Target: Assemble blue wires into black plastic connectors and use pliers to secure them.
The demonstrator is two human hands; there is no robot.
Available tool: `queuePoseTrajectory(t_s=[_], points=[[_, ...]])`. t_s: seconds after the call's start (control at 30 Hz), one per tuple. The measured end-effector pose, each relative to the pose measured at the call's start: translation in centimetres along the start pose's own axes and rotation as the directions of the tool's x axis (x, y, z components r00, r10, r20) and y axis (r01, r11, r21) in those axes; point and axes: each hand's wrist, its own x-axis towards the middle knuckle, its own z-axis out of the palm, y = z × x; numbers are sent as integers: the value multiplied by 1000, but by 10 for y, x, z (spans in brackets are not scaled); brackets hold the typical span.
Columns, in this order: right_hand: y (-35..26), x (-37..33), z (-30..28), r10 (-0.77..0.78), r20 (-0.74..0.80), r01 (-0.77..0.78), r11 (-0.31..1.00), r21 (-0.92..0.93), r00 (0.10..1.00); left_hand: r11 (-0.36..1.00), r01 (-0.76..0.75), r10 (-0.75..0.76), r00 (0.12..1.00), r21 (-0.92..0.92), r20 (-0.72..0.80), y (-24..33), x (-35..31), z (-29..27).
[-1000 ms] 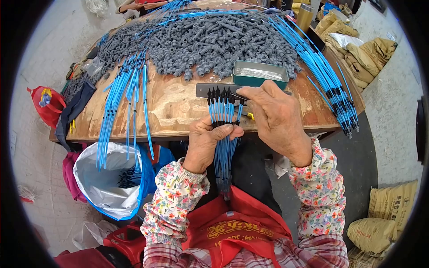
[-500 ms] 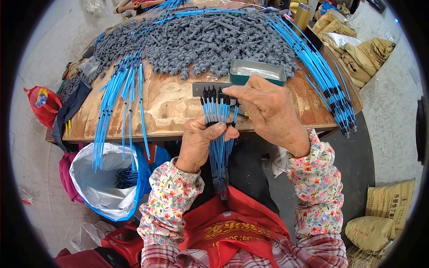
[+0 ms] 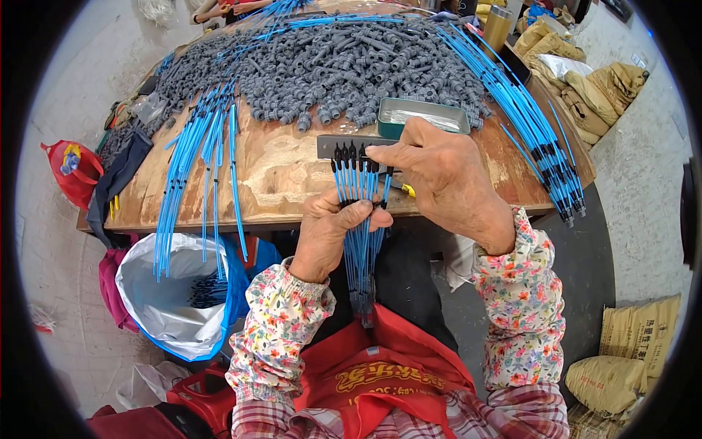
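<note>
My left hand (image 3: pixel 327 228) is closed round a fanned bunch of thin blue tubes (image 3: pixel 360 252) at the table's front edge. Black pointed tips (image 3: pixel 352 154) stand up in a row from the top of the bunch. A black band crosses the tubes where my fingers grip them. My right hand (image 3: pixel 450 179) is closed, its index finger reaching to a black tip at the right of the row. The thumb is mostly hidden, as is whatever small piece the fingertips pinch. Behind the tips lies a flat grey metal bar (image 3: pixel 333 145).
A pile of grey plastic fittings (image 3: pixel 351 66) covers the table's back. A green tin (image 3: pixel 424 115) holds thin pale pieces. More blue tubes lie left (image 3: pixel 194 161) and right (image 3: pixel 523 121). A white-lined blue bag (image 3: pixel 164 282) hangs open at lower left. A steel tumbler (image 3: pixel 497 29) stands far right.
Little differs. The right hand's fingers stay at the same black tip, with only a slight shift of the hand; the left hand keeps its hold on the bunch.
</note>
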Motion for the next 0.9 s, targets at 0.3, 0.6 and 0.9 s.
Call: queuePoseTrajectory(t_s=[0.3, 0.6, 0.9], points=[[-6, 2, 7, 52, -32, -49, 995, 82, 998, 1000, -6, 6, 1000, -10, 22, -1, 0, -4], [0, -6, 25, 179, -75, -149, 942, 300, 981, 999, 43, -43, 999, -15, 29, -7, 1, -6], [5, -7, 33, 196, -162, -142, 945, 294, 967, 999, 42, -42, 999, -7, 32, -6, 3, -4]])
